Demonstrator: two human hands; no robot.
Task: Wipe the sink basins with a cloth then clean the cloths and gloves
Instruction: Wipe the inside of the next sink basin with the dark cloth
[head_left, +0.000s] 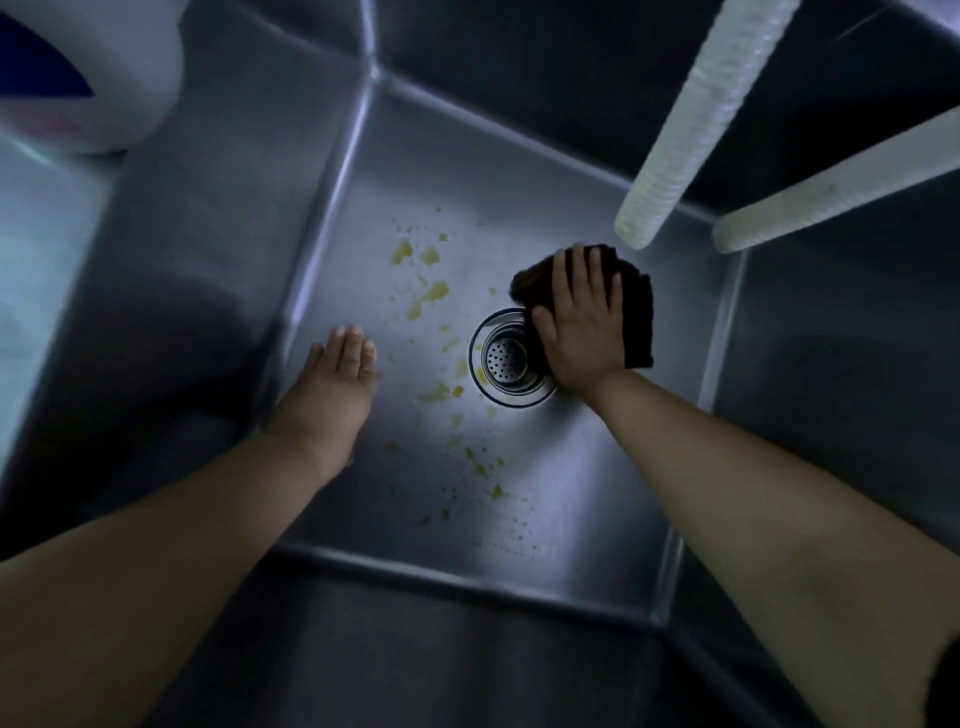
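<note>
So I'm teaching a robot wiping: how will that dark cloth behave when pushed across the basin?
The cloth is bunched under the flat right hand, so probably soft and floppy. It will likely slide easily over the smooth steel basin and may fold or ride over the drain rim.

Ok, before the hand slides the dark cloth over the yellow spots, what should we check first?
1. Dark folded cloth flat on the steel sink basin floor: ok.
2. Right hand pressing the cloth with straight fingers: ok.
3. Yellow-green stains already wiped: not ok, they lie left of the cloth and toward the near wall.
4. Round metal drain strainer seated in its hole: ok, the cloth's edge overlaps its rim.
5. Left hand out of the wiping path: cannot tell, it rests open beside the stains.
6. Cloth wet: cannot tell.
</note>
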